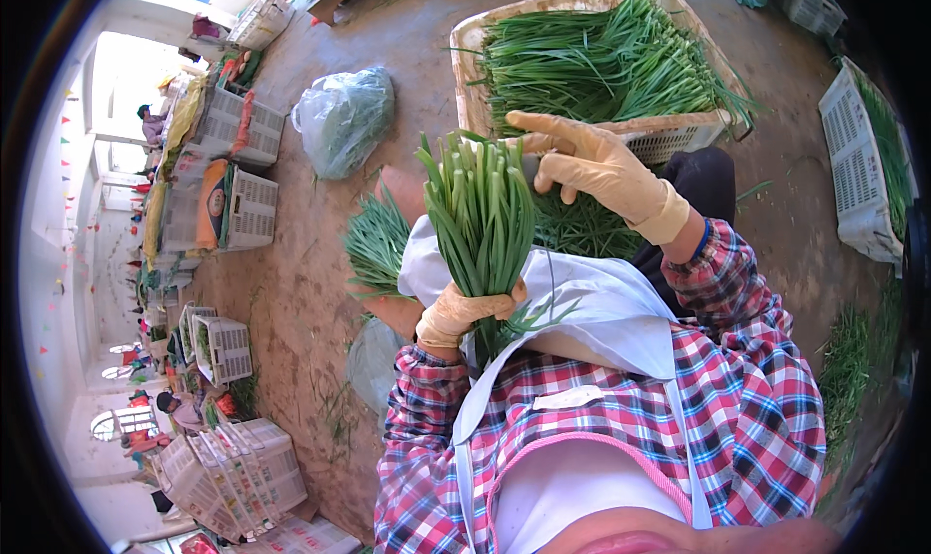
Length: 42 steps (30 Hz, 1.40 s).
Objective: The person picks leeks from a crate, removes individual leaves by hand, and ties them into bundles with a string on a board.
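Green stalk bunch (480,210) stands a little above the centre, toward twelve o'clock, before the pale apron (592,297); its thick ends point up to twelve. The left hand (470,314) is closed around its lower part, and loose leaves spread below toward five o'clock. If this grip becomes weak, in my judgement, the outer stalks could slide down and the ends would become uneven; too strong a grip may bruise the leaves. The right hand (592,171), at one o'clock, has parted fingers beside the thick ends; whether it touches them I cannot tell. A careless push from it could bend or scatter some stalks. Another bundle (378,244) lies at ten o'clock against the leg, where a knee movement might drop it. Farther, a crate (468,79) of greens sits at one o'clock, and a plastic bag (344,123) at eleven.
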### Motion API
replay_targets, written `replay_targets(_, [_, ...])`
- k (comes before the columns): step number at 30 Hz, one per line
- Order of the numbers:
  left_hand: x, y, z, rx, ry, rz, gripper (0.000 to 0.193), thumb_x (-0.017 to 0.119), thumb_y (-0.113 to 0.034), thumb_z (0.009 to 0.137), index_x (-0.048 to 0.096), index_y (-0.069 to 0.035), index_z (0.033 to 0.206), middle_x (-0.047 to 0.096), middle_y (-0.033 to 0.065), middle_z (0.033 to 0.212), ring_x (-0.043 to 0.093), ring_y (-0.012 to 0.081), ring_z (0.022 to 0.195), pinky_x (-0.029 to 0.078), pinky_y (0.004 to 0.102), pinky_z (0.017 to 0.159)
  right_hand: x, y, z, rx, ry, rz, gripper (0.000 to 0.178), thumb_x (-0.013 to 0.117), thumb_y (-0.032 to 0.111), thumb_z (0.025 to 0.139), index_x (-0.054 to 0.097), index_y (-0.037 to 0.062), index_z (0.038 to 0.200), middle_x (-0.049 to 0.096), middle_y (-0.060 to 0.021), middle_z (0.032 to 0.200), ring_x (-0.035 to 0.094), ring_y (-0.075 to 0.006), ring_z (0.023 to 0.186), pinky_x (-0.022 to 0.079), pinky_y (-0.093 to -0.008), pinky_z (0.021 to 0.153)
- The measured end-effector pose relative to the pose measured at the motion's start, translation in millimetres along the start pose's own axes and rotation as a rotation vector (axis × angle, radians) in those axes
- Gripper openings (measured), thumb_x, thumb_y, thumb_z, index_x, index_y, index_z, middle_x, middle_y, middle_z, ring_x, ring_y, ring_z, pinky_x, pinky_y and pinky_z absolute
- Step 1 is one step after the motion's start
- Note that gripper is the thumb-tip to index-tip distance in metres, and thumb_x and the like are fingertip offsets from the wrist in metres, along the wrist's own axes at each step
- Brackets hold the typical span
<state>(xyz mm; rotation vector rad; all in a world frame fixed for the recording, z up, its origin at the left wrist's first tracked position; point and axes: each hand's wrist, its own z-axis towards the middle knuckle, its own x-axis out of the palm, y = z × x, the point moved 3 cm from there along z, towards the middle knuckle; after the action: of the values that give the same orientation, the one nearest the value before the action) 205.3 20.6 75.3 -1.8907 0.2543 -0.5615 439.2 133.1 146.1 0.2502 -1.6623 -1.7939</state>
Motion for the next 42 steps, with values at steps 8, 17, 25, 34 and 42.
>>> replay_targets(8, [-2.9,15.2,-13.5,0.062,0.027,-0.234,0.043,0.077,-0.023,0.082,0.063,0.002,0.114,0.062,0.0051,0.094,0.052,0.0158,0.07,0.039,0.0294,0.062,-3.9,7.0,-4.3,-0.087,-0.022,-0.026,0.02,0.063,0.013,0.095,0.07,0.0018,0.11,0.071,-0.0025,0.101,0.057,-0.0042,0.078,0.048,-0.0196,0.069])
replay_targets(17, [9.6,12.2,-11.9,0.08,-0.047,-0.209,0.054,0.081,-0.029,0.076,0.063,0.004,0.115,0.066,0.0094,0.102,0.054,0.0164,0.075,0.043,0.0302,0.07,15.1,-15.9,-6.9,0.068,-0.039,0.152,0.024,0.07,0.011,0.091,0.068,-0.0021,0.11,0.069,-0.0036,0.099,0.06,-0.0091,0.088,0.05,-0.0229,0.08])
replay_targets(25, [9.1,12.9,-9.9,-0.001,-0.099,-0.177,0.06,0.084,-0.033,0.07,0.063,0.003,0.113,0.065,0.0083,0.102,0.055,0.0155,0.077,0.044,0.0298,0.073,-0.8,-5.6,-8.1,-0.357,-0.161,-0.122,0.02,0.071,0.008,0.089,0.071,0.0026,0.108,0.067,-0.0067,0.107,0.063,-0.0149,0.095,0.051,-0.0274,0.085])
replay_targets(34, [10.4,21.8,-3.2,0.024,-0.046,-0.098,0.049,0.082,-0.021,0.074,0.063,-0.001,0.114,0.064,0.0064,0.107,0.056,0.0146,0.085,0.047,0.028,0.077,-1.7,3.4,-0.7,-0.489,-0.095,-0.571,0.016,0.078,0.014,0.08,0.075,0.0073,0.095,0.065,-0.0121,0.116,0.06,-0.0257,0.11,0.047,-0.0367,0.095])
replay_targets(42, [12.9,23.6,0.3,0.075,-0.002,-0.122,0.051,0.082,-0.023,0.076,0.061,0.0,0.116,0.063,0.0057,0.106,0.055,0.0135,0.085,0.046,0.0272,0.074,-0.6,-11.3,-0.6,-0.357,-0.176,-0.611,0.016,0.078,0.02,0.079,0.076,0.0065,0.086,0.066,-0.011,0.116,0.059,-0.0263,0.109,0.045,-0.0373,0.096])
